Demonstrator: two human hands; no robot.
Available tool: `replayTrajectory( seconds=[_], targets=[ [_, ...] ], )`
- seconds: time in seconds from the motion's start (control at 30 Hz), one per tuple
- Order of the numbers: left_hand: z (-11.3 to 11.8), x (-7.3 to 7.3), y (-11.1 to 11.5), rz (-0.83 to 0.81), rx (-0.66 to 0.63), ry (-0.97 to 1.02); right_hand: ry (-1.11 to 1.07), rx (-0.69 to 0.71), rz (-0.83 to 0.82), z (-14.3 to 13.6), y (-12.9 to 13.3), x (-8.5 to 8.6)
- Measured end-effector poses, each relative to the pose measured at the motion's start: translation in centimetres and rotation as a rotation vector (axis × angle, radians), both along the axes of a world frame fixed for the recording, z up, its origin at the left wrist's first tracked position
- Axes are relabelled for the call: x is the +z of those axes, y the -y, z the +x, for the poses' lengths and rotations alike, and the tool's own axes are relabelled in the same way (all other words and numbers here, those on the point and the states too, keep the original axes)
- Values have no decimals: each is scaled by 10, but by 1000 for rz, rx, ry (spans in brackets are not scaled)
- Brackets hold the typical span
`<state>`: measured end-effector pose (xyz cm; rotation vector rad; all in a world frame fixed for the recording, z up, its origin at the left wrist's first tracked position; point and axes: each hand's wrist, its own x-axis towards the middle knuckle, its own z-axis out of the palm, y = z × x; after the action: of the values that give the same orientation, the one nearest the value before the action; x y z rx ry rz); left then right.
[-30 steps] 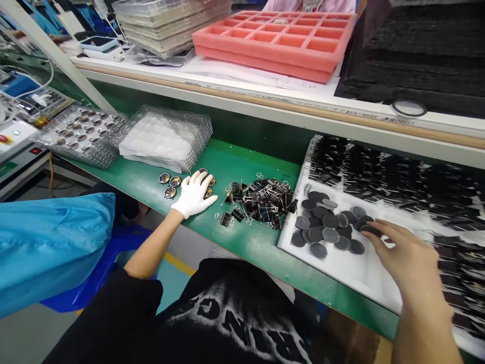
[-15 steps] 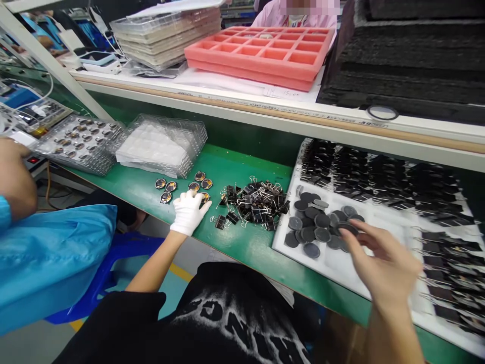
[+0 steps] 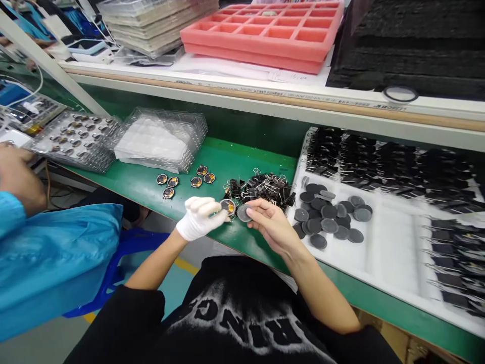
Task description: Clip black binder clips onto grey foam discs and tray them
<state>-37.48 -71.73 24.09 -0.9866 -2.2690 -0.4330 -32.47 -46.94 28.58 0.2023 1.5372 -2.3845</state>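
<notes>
My left hand (image 3: pixel 200 217), in a white glove, pinches a round part with a dark and gold face (image 3: pixel 228 207) by its edge. Close beside it, my bare right hand (image 3: pixel 271 222) grips a grey disc (image 3: pixel 244 213) between thumb and fingers. The two round pieces are near each other, above the green bench. Behind my hands lies a heap of black binder clips (image 3: pixel 261 187), partly covered by them. Several more gold-faced round parts (image 3: pixel 196 181) rest on the bench to the left. Loose grey and black discs (image 3: pixel 329 225) are piled in the white tray (image 3: pixel 396 253) at right.
Rows of black binder clips (image 3: pixel 359 162) fill the tray's back and right side. Clear plastic trays (image 3: pixel 159 136) stand at back left. A shelf (image 3: pixel 227 86) crosses above, bearing a red foam tray (image 3: pixel 261 38). A co-worker's blue sleeve (image 3: pixel 56 263) is at left.
My left hand has lifted one gold-faced round part off the bench. My right hand has moved left from the disc pile with a grey disc, bringing both hands together.
</notes>
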Motion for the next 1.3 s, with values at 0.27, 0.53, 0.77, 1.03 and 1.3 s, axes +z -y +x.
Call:
replayTrajectory(
  seconds=[0.27, 0.53, 0.77, 1.03, 1.3],
  targets=[
    [-17, 32, -41, -213, -508, 31, -3, -117, -91, 18, -11, -6],
    [-61, 50, -43, -272, 420, 662, 0, -392, -141, 34, -30, -19],
    [-47, 57, -35, -234, 413, 717, -14, -280, -188, 28, -36, -10],
    [-12, 91, -79, 29, -134, 951, -236, -86, 20, 14, -36, 15],
    [12, 78, -116, 161, -171, 901, -124, -340, -83, 23, -56, 13]
  ],
)
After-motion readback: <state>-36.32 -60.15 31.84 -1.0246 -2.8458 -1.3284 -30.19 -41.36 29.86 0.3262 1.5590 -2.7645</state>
